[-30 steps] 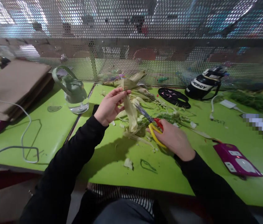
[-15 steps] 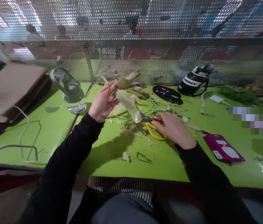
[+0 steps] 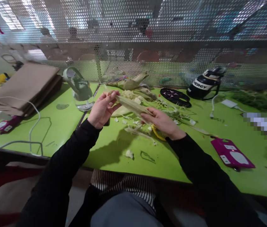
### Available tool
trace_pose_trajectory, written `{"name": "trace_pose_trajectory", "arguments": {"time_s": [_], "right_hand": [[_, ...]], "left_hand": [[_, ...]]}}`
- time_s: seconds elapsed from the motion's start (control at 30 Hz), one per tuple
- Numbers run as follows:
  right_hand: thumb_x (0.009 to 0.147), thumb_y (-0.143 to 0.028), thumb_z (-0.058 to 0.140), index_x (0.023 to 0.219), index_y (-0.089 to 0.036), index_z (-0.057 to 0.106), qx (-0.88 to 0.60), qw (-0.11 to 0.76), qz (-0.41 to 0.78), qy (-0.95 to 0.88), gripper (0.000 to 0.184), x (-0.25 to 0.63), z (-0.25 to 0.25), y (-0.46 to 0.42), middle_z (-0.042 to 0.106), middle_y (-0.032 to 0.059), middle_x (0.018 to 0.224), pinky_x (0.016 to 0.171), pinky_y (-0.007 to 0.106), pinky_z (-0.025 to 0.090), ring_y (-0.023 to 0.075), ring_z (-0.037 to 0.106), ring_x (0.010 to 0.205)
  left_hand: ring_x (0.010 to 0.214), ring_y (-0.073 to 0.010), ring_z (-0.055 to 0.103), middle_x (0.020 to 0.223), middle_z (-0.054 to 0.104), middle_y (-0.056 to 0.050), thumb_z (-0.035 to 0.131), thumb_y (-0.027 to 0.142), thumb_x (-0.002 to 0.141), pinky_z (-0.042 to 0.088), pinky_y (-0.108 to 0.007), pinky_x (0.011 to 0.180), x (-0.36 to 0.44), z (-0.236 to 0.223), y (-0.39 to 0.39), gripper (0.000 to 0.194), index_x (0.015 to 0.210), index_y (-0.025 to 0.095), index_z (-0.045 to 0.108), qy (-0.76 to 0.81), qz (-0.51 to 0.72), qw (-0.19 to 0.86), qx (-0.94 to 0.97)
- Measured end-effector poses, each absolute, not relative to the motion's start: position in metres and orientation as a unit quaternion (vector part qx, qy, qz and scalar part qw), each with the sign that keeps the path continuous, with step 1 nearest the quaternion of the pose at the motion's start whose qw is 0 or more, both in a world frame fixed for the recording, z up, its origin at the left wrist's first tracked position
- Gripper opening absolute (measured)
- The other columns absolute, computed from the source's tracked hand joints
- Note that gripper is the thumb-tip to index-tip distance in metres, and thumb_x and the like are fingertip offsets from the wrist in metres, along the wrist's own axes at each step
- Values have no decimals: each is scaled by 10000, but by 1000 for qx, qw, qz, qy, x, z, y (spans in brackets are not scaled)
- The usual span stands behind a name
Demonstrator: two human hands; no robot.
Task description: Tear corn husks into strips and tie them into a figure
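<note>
Left hand (image 3: pixel 102 107) has thumb and fingers pinched shut on one end of a strip of corn husk (image 3: pixel 131 105), and the right hand (image 3: pixel 163 122), loosely curled, has the other end. The husk is up over the tabletop (image 3: pixel 171 168), long axis slanting from upper left down to lower right. Yellow scissors handle (image 3: pixel 157 134) pokes out just below the right hand. Half a second ago that hand was at the scissors, and the husk hung steeper, lower end free.
</note>
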State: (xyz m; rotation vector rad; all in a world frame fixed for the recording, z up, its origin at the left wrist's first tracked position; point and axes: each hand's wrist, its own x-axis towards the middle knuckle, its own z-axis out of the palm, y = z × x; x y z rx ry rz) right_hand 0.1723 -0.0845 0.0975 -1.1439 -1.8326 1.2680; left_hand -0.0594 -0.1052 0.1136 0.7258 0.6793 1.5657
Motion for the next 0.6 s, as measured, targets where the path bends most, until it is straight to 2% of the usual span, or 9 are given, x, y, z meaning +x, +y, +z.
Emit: {"name": "trace_pose_trajectory", "arguments": {"time_s": [0.1, 0.17, 0.2, 0.27, 0.33, 0.4, 0.47, 0.5, 0.6], "right_hand": [[810, -435, 705, 966, -199, 681, -455, 375, 431, -683, 284, 177, 108, -86, 664, 5, 836, 657, 298, 527, 120, 593, 625], [817, -427, 678, 939, -189, 687, -472, 374, 388, -698, 268, 178, 118, -88, 659, 1, 786, 587, 276, 487, 110, 561, 568], [826, -425, 660, 927, -183, 694, -485, 346, 365, -716, 264, 178, 123, -89, 665, 4, 767, 571, 274, 470, 111, 559, 552], [839, -425, 638, 881, -175, 709, -502, 247, 320, -765, 263, 176, 134, -92, 668, 5, 697, 562, 276, 441, 121, 571, 534], [842, -432, 634, 879, -184, 719, -495, 168, 293, -801, 265, 172, 142, -96, 674, 0, 661, 572, 280, 428, 136, 598, 542], [853, -450, 618, 924, -203, 723, -471, 131, 296, -820, 278, 168, 146, -98, 688, -3, 684, 578, 283, 427, 144, 615, 561], [862, -461, 604, 961, -216, 712, -452, 125, 303, -830, 285, 165, 145, -100, 700, 1, 732, 580, 287, 427, 150, 619, 584], [856, -452, 614, 964, -215, 698, -450, 140, 297, -830, 274, 164, 143, -101, 707, 8, 767, 591, 290, 430, 157, 627, 615], [807, -389, 679, 924, -202, 642, -453, 248, 267, -814, 224, 165, 132, -103, 712, 34, 866, 644, 298, 449, 179, 639, 730]], "left_hand": [[736, -75, 638, 893, 710, -10, 682, 133, 841, 563, -338, 919, -76, 101, -119, 110, 801, 154, 582, 359, 639, 601, 318], [833, -125, 670, 949, 711, -51, 702, 139, 808, 559, -333, 883, -85, 98, -130, 99, 823, 138, 604, 439, 582, 577, 368], [897, -145, 673, 1007, 708, -63, 728, 130, 776, 547, -322, 889, -88, 100, -134, 133, 856, 136, 622, 478, 571, 528, 409], [1122, -182, 625, 1182, 678, -74, 777, 120, 723, 499, -311, 978, -89, 107, -140, 360, 1057, 174, 655, 511, 580, 400, 493], [1202, -215, 593, 1261, 663, -96, 751, 206, 777, 486, -328, 995, -84, 114, -138, 407, 1173, 195, 658, 490, 528, 376, 583], [1071, -218, 646, 1169, 710, -101, 737, 289, 796, 518, -318, 893, -74, 115, -130, 316, 1094, 188, 710, 474, 432, 424, 640], [883, -187, 665, 963, 742, -79, 771, 292, 755, 518, -273, 755, -63, 110, -120, 209, 929, 181, 738, 468, 350, 502, 637], [759, -153, 639, 840, 721, -57, 752, 270, 769, 495, -248, 680, -57, 106, -115, 121, 835, 173, 727, 463, 326, 535, 627], [525, -77, 478, 617, 579, 8, 645, 234, 857, 383, -214, 544, -43, 93, -107, 159, 724, 149, 659, 463, 331, 581, 581]]}}
